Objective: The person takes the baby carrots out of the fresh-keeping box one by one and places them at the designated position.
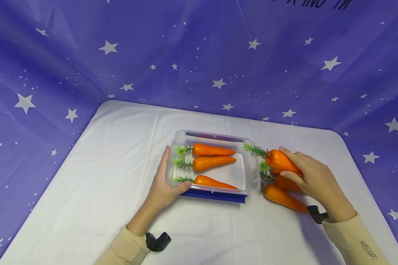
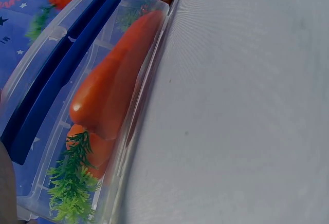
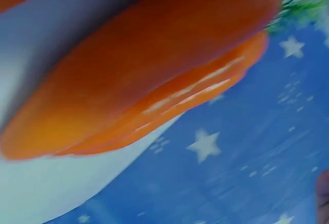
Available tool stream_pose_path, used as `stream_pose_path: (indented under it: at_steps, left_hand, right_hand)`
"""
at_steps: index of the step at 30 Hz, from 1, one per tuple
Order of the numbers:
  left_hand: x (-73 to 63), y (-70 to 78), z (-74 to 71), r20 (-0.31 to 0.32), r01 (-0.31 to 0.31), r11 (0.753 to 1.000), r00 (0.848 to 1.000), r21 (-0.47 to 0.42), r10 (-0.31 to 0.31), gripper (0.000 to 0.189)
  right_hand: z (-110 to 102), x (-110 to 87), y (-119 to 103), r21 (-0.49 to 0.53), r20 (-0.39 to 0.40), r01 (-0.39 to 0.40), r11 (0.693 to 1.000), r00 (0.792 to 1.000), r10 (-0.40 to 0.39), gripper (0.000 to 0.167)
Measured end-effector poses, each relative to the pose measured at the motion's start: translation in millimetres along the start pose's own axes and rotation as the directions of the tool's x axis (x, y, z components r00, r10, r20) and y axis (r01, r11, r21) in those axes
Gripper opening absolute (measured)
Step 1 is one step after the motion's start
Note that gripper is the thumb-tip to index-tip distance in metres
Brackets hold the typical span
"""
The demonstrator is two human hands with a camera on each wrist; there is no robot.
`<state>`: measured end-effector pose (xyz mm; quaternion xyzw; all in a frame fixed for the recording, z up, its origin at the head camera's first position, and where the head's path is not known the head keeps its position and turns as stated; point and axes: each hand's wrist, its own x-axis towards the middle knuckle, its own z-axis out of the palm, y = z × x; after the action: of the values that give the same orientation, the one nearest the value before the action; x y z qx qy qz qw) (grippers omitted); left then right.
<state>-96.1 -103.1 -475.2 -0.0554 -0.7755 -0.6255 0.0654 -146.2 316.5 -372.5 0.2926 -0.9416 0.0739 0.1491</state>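
Note:
My left hand (image 1: 164,186) grips the left end of a clear plastic container (image 1: 254,173), thumb at its near corner. Three toy carrots lie inside: a far carrot (image 1: 213,150), a middle carrot (image 1: 215,163) and a near carrot (image 1: 213,181) along the front wall, their green tops pointing left. Over a pile right of the container, my right hand (image 1: 313,176) holds another carrot (image 1: 280,161) between thumb and fingers, its leaves reaching toward the container's right rim. In the left wrist view, a carrot (image 2: 115,75) shows through the clear wall.
Several carrots (image 1: 283,198) lie on the white tablecloth (image 1: 96,191) beside the container, partly hidden under my right hand. A blue latch flap (image 1: 215,195) hangs from the container's near side. Behind the table hangs a purple star-patterned cloth (image 1: 185,48).

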Motion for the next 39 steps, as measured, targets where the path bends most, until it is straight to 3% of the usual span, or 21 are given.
stream_pose_path:
  at_steps: [4, 10, 18, 27, 39]
  left_hand:
    - [-0.3, 0.7, 0.2, -0.001, 0.01, 1.0, 1.0, -0.002, -0.01, 0.119]
    - [0.0, 1.7, 0.2, 0.001, 0.002, 1.0, 1.0, 0.014, -0.002, 0.119]
    - [0.5, 2.5, 0.0, 0.002, 0.017, 1.0, 1.0, -0.003, -0.017, 0.121]
    - [-0.2, 2.6, 0.1, 0.004, 0.012, 1.0, 1.0, 0.027, -0.012, 0.119]
    - [-0.4, 0.8, 0.5, -0.006, 0.012, 1.0, 1.0, 0.005, -0.012, 0.119]
  right_hand:
    - [1.0, -19.5, 18.5, 0.015, 0.098, -0.096, 0.995, 0.991, 0.094, 0.076]
    - [6.5, -44.7, 41.1, 0.029, 0.217, -0.231, 0.972, 0.951, 0.22, 0.075]
    - [22.1, -61.5, 54.4, 0.015, 0.24, -0.206, 0.979, 0.951, 0.196, 0.067]
    - [39.8, -68.5, 53.7, -0.001, 0.187, -0.109, 0.994, 0.977, 0.107, 0.066]
    - [41.6, -66.7, 46.4, 0.042, 0.219, -0.147, 0.988, 0.966, 0.134, 0.066]
